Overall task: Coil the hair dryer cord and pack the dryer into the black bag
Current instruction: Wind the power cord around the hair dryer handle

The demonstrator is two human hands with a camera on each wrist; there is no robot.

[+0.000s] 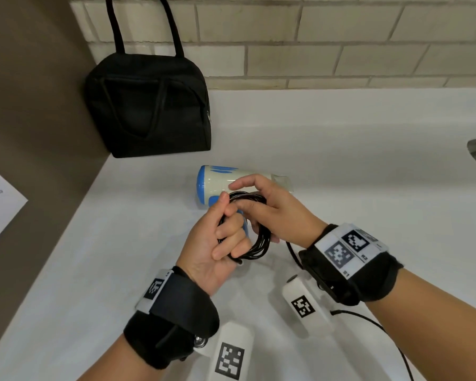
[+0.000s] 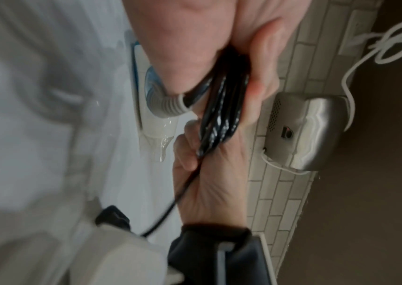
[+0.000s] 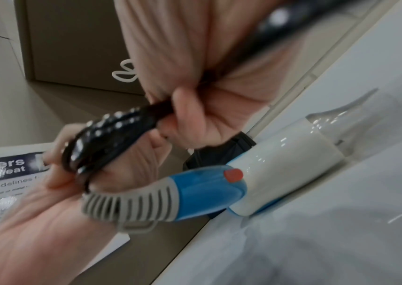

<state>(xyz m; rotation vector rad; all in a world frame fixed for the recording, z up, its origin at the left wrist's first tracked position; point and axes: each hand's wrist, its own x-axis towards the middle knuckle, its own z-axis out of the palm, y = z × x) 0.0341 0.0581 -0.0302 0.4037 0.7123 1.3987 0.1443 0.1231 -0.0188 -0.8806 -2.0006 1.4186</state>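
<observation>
Coiled cord in both hands

Head looks down; blurred wrist views close, sharing cord.

Bag upright rear-left on counter; dryer before it, right.

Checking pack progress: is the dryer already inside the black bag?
No: in the head view the dryer lies on the white counter, apart from the black bag standing against the wall.
</observation>
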